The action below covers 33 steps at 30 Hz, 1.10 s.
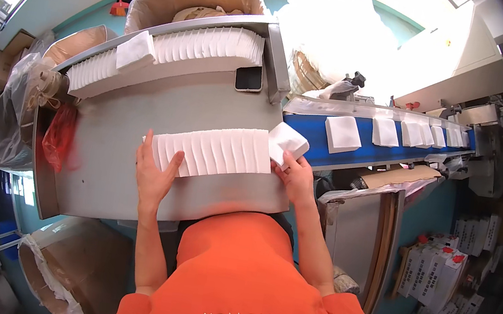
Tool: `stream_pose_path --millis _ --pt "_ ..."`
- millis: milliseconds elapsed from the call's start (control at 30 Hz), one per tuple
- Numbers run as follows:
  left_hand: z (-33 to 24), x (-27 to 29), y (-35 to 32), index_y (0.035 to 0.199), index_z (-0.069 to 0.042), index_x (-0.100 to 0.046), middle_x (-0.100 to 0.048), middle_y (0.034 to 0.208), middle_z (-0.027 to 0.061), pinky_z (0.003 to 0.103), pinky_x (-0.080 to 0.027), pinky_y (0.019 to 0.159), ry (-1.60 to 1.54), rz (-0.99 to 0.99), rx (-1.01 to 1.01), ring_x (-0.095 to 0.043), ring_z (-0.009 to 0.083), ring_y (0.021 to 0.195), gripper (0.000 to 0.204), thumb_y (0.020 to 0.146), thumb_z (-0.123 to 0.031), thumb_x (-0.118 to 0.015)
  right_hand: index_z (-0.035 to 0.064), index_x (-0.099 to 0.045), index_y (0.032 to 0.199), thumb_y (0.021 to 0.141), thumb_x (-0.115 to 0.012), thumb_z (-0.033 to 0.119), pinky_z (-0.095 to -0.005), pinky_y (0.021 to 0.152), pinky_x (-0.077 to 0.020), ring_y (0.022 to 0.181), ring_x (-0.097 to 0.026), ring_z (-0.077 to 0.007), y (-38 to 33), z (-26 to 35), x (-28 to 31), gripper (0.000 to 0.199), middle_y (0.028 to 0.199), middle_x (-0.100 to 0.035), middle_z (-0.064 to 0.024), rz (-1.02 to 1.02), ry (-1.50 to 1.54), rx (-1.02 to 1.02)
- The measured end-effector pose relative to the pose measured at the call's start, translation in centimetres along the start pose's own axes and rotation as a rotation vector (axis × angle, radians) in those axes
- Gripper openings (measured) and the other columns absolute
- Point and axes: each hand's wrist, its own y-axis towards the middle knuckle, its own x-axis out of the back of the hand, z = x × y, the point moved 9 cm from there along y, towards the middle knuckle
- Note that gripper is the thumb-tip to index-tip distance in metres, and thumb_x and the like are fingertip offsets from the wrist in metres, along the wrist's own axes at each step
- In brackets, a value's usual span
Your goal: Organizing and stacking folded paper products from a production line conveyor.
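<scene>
A row of folded white paper napkins (217, 152) stands on edge across the grey metal table (113, 196) in front of me. At its left end my left hand (157, 176) rests with thumb and fingers spread, the thumb along the near side. My right hand (296, 179) pinches a small stack of white napkins (288, 144) at the row's right end. That stack is tilted and touches or nearly touches the row; I cannot tell which.
A longer napkin row (209, 46) lines the table's back, with a loose stack (136, 51) on top. Nearby lies a black phone (249, 79). On the right, a blue conveyor belt (366, 131) carries several napkin stacks. A red plastic bag (60, 135) hangs at the left edge.
</scene>
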Motion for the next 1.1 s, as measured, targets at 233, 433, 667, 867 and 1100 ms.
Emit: stream_pose_path --millis 233,433,667,867,1100 --pt "-1.6 -1.0 -0.8 0.149 -0.008 -0.03 -0.032 0.145 0.029 0.049 -0.034 0.108 -0.002 0.03 -0.067 -0.034 0.0437 0.134 0.092 0.08 -0.051 -0.074 -0.0004 -0.061 0.114 0.094 -0.06 0.049 -0.0332 0.086 -0.0474 0.094 -0.061 -0.0211 -1.4 3.0 -7.0 0.053 0.1 -0.066 -0.0105 0.111 -0.715 0.443" --pt "-0.6 -0.4 -0.3 0.149 -0.007 -0.03 -0.031 0.146 0.029 0.05 -0.031 0.11 0.035 -0.026 -0.019 -0.032 0.044 0.136 0.093 0.079 -0.051 -0.074 0.0036 -0.054 0.126 0.097 -0.055 0.023 -0.0312 0.081 -0.0496 0.097 -0.062 -0.0154 -0.3 -2.6 -3.7 0.035 0.111 -0.064 -0.0042 0.264 -0.114 -0.25" --pt "-1.8 -1.7 -0.6 0.15 -0.009 -0.028 -0.027 0.148 0.0294 0.052 -0.032 0.108 -0.052 0.06 -0.077 -0.031 0.0453 0.136 0.097 0.078 -0.052 -0.076 -0.0035 -0.053 0.119 0.095 -0.06 0.044 -0.0301 0.083 -0.051 0.094 -0.063 -0.0217 0.8 1.4 -2.1 0.054 0.106 -0.063 -0.0124 0.036 -0.196 0.145" --pt "-2.2 -1.8 -0.8 0.15 -0.011 -0.028 -0.019 0.152 0.0273 0.052 -0.031 0.109 0.044 -0.001 -0.044 -0.03 0.0453 0.137 0.096 0.078 -0.054 -0.074 0.0007 -0.062 0.113 0.094 -0.06 0.043 -0.0333 0.081 -0.0469 0.092 -0.06 -0.0176 -0.3 0.0 -6.5 0.046 0.101 -0.064 -0.0054 0.174 -0.385 0.209" --pt "-1.7 -1.6 -0.5 0.15 -0.012 -0.028 -0.022 0.151 0.0272 0.051 -0.032 0.109 0.017 0.051 -0.015 -0.031 0.0447 0.136 0.096 0.078 -0.053 -0.075 0.0029 -0.056 0.119 0.094 -0.064 0.025 -0.0248 0.075 -0.0519 0.09 -0.064 -0.0157 1.1 -2.0 0.4 0.035 0.106 -0.065 -0.0076 0.025 -0.015 -0.062"
